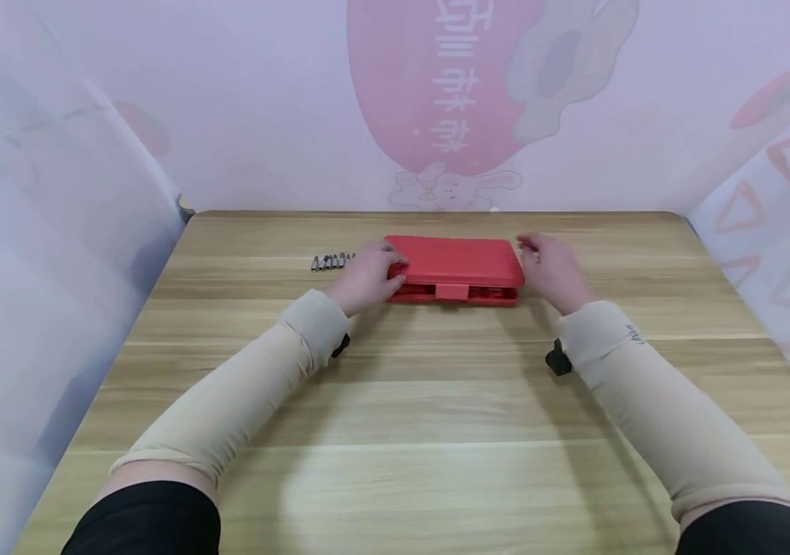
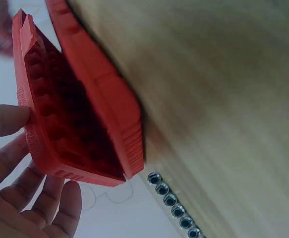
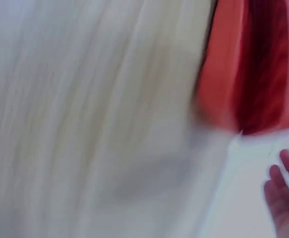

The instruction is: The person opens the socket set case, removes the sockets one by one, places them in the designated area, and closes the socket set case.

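Note:
A red plastic case (image 1: 460, 260) stands near the far edge of the table with its lid partly raised. My left hand (image 1: 369, 275) is at its left end. In the left wrist view the thumb (image 2: 13, 120) lies on the lid's rim and the index finger goes behind it, pinching the lid (image 2: 42, 119); the other fingers spread below. Past the case's right end, my right hand (image 1: 554, 270) holds nothing, its fingers (image 3: 279, 191) loosely extended and apart from the case. Dark moulded recesses show inside; the rest of the interior is hidden.
A row of several small metal sockets (image 1: 331, 262) stands left of the case, behind my left hand. Beneath everything is a wood-grain table (image 1: 429, 416). A printed pale sheet (image 1: 263, 108) hangs behind the table's far edge and along both sides.

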A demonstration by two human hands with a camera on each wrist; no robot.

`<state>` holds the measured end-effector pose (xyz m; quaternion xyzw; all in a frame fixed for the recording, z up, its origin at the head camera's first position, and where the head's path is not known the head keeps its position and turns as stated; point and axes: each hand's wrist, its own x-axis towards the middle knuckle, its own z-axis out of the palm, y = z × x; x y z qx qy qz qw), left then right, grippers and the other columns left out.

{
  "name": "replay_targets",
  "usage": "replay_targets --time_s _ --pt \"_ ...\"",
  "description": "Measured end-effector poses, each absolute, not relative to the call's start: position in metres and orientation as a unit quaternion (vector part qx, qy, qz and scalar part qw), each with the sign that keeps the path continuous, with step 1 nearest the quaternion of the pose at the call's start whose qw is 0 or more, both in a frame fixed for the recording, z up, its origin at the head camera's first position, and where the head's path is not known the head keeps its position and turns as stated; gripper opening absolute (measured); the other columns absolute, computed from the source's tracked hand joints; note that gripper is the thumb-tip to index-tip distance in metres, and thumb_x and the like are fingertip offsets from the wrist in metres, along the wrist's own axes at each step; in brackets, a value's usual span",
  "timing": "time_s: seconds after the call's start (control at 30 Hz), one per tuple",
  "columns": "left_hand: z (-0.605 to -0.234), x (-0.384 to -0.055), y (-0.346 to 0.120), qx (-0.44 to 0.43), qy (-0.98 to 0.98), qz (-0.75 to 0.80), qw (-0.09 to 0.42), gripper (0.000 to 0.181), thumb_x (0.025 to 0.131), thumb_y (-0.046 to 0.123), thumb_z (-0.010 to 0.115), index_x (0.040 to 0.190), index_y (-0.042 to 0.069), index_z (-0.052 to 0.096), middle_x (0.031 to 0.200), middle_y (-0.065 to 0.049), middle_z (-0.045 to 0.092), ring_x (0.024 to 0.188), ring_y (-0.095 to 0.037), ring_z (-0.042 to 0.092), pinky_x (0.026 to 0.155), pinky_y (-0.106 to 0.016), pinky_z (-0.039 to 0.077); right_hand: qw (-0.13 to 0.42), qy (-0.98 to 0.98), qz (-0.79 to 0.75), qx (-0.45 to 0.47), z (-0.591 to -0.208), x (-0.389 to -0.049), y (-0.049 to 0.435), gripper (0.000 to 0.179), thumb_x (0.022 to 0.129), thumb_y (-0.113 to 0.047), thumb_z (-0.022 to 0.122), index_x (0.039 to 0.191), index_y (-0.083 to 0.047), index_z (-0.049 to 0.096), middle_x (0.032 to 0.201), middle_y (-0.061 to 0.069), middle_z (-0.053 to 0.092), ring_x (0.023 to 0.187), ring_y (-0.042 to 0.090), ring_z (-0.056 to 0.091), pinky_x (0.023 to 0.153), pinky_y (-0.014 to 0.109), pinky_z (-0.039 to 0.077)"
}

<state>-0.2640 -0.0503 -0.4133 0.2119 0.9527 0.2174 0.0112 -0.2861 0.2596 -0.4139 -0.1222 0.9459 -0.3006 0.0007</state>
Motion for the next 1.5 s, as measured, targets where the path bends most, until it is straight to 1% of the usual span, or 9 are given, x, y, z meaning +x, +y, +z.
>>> replay_targets --time_s 0.07,0.17,0.33,0.53,0.73,0.83,1.07,1.3,1.5 --pt "-0.417 -0.264 -0.049 0.215 0.956 0.199 0.013 0.031 0.101 0.014 0.066 0.129 -0.001 0.069 0.127 -0.016 0.062 0.121 -0.033 0.053 0.109 -0.044 0.042 0.011 0.949 -0.256 -0.184 -0.409 -0.283 0.243 0.043 0.106 -0.018 0.047 0.142 0.005 0.056 0.138 0.025 0.06 0.125 0.041 0.057 0.106 0.054 0.044" --pt "-0.426 -0.262 -0.047 0.218 0.959 0.178 0.025 0.034 0.102 0.015 0.065 0.131 -0.002 0.067 0.128 -0.017 0.06 0.124 -0.034 0.052 0.115 -0.045 0.035 0.075 0.945 -0.198 -0.251 -0.411 -0.279 0.222 0.053 0.105 -0.027 0.059 0.148 0.003 0.051 0.146 0.023 0.055 0.135 0.041 0.05 0.113 0.054 0.038" --pt "-0.434 -0.258 -0.043 0.213 0.962 0.163 0.042 0.034 0.102 0.015 0.065 0.131 -0.003 0.066 0.13 -0.017 0.059 0.128 -0.033 0.052 0.122 -0.046 0.024 0.144 0.949 -0.114 -0.258 -0.419 -0.276 0.202 0.075 0.097 -0.035 0.074 0.157 -0.004 0.042 0.158 0.021 0.041 0.147 0.04 0.036 0.118 0.052 0.031" --pt "-0.426 -0.267 -0.023 0.216 0.972 0.075 0.053 0.036 0.1 0.029 0.069 0.123 0.002 0.069 0.122 -0.013 0.062 0.117 -0.03 0.056 0.106 -0.044 0.044 0.135 0.955 -0.056 -0.26 -0.42 -0.283 0.194 0.076 0.093 -0.031 0.079 0.155 -0.004 0.045 0.156 0.022 0.044 0.145 0.041 0.039 0.118 0.052 0.033" --pt "-0.419 -0.278 0.016 0.206 0.97 0.011 0.128 0.075 0.097 0.042 0.071 0.155 0.005 0.042 0.157 -0.018 0.039 0.146 -0.041 0.034 0.111 -0.061 0.038 0.118 0.956 -0.038 -0.267 -0.422 -0.291 0.194 0.073 0.092 -0.03 0.081 0.152 -0.005 0.049 0.15 0.02 0.052 0.138 0.039 0.049 0.114 0.052 0.039" --pt "-0.418 -0.283 0.034 0.189 0.971 -0.031 0.145 0.085 0.097 0.045 0.07 0.161 0.004 0.031 0.165 -0.02 0.029 0.15 -0.046 0.027 0.108 -0.069 0.036 0.103 0.955 -0.043 -0.276 -0.426 -0.294 0.195 0.068 0.092 -0.03 0.081 0.148 -0.005 0.053 0.144 0.019 0.058 0.131 0.038 0.055 0.111 0.052 0.042" --pt "-0.426 -0.303 0.057 0.181 0.97 -0.109 0.121 0.071 0.105 0.038 0.058 0.161 0.003 0.032 0.163 -0.022 0.033 0.145 -0.05 0.035 0.094 -0.067 0.049 0.064 0.951 -0.017 -0.303 -0.426 -0.304 0.192 0.051 0.091 -0.021 0.081 0.132 0.001 0.06 0.124 0.019 0.069 0.113 0.037 0.066 0.103 0.05 0.049" --pt "-0.435 -0.301 0.064 0.164 0.97 -0.133 0.117 0.052 0.114 0.022 0.034 0.161 0.001 0.027 0.164 -0.019 0.031 0.145 -0.046 0.036 0.095 -0.066 0.05 0.075 0.949 0.016 -0.307 -0.423 -0.304 0.189 0.052 0.091 -0.02 0.082 0.133 0.002 0.06 0.121 0.019 0.07 0.11 0.035 0.068 0.101 0.048 0.052" --pt "-0.438 -0.296 0.072 0.181 0.963 -0.177 0.089 0.051 0.114 0.02 0.032 0.16 -0.001 0.029 0.162 -0.02 0.035 0.141 -0.046 0.043 0.091 -0.063 0.053 0.064 0.948 0.033 -0.309 -0.423 -0.301 0.194 0.048 0.093 -0.021 0.08 0.131 0.003 0.062 0.119 0.021 0.071 0.106 0.035 0.07 0.097 0.048 0.054"
